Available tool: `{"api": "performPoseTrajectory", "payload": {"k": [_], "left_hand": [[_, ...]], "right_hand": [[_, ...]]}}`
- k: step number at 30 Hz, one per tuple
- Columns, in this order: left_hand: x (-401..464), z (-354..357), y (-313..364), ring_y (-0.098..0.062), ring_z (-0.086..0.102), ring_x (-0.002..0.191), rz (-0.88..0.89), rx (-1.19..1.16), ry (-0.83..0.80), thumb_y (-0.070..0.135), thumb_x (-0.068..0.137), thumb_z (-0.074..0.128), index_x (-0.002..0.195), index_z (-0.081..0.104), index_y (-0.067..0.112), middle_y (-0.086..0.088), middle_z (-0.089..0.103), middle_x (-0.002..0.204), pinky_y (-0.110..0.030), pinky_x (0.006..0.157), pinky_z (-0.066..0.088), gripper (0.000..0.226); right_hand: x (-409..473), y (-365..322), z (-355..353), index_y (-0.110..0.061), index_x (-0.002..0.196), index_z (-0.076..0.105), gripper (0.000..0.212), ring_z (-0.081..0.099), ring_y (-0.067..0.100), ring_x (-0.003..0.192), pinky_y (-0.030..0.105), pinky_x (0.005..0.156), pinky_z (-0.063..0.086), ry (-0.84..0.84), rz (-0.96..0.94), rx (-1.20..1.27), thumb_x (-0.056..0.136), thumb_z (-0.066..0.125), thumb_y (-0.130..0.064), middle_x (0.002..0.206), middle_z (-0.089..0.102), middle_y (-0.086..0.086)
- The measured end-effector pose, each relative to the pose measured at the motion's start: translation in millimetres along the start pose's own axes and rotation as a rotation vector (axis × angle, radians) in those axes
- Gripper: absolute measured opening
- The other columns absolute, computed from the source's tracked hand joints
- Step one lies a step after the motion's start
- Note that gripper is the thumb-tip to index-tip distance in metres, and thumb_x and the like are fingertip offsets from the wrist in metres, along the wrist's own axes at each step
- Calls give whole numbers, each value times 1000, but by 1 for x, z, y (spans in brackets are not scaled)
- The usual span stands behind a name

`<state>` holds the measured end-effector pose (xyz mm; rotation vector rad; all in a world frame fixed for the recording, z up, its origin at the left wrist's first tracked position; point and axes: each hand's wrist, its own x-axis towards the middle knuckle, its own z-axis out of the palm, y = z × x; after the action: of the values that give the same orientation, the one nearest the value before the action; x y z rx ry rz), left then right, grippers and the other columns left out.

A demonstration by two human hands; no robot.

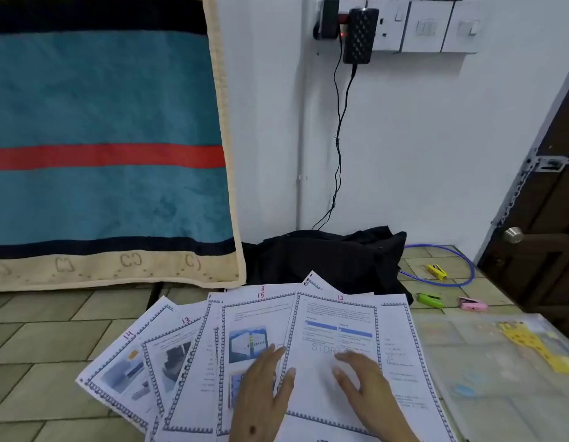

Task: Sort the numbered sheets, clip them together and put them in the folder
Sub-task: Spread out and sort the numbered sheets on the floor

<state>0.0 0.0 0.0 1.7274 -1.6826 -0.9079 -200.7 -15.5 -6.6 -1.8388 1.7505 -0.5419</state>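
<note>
Reaching forward from the bottom edge of the view, both forearms angle up over a fan of printed sheets [308,362] spread on the tiled floor [47,346]. The left hand [264,387] lies palm down with its fingers stretched out and slightly apart, resting flat on the sheet marked 15 [245,320], its fingertips near that page's upper photo and its thumb reaching onto the edge of the neighbouring page. The right hand [359,378] is also palm down and relaxed, fingers spread and gently curved, pressing on the sheet marked 12 [337,317], which lies on top of the pile. Neither hand grips anything; both are open and simply laid on the paper. Red handwritten numbers show at the top corners: 14 [117,368] at the far left, 13 [178,346] beside it, then 15 with an 8 peeking out just behind it, and 12 to the right. The pages overlap one another and are not yet clipped. Just right of the fan, touching its edge, lies a clear plastic folder [500,378] with a yellow patterned strip showing in it. Beyond the sheets sit a green stapler [430,300] and a pink stapler [473,304], with a yellow one [437,272] farther back inside a loop of blue cable [465,266]. A black bag [328,260] slumps against the white wall [404,138], and a striped blanket [101,138] hangs at the left.
</note>
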Motion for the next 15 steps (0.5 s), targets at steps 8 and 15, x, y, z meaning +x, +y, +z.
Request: {"api": "performPoseTrajectory", "payload": {"k": [8,15], "left_hand": [[20,26,-51,-3,16,143,176,412,-102,55,79,36,140,26,35,19,-5,155,-26,115,-6,65],[28,23,-48,-18,30,138,-19,107,53,68,56,35,143,17,27,0,26,153,-32,116,20,97]], "right_hand": [[14,9,37,-45,136,36,75,46,17,129,45,106,-8,-23,196,-406,82,-9,-71,144,43,-3],[17,16,65,-46,105,66,64,69,12,99,45,113,-11,-22,74,-468,85,10,-69,111,71,-8]]}}
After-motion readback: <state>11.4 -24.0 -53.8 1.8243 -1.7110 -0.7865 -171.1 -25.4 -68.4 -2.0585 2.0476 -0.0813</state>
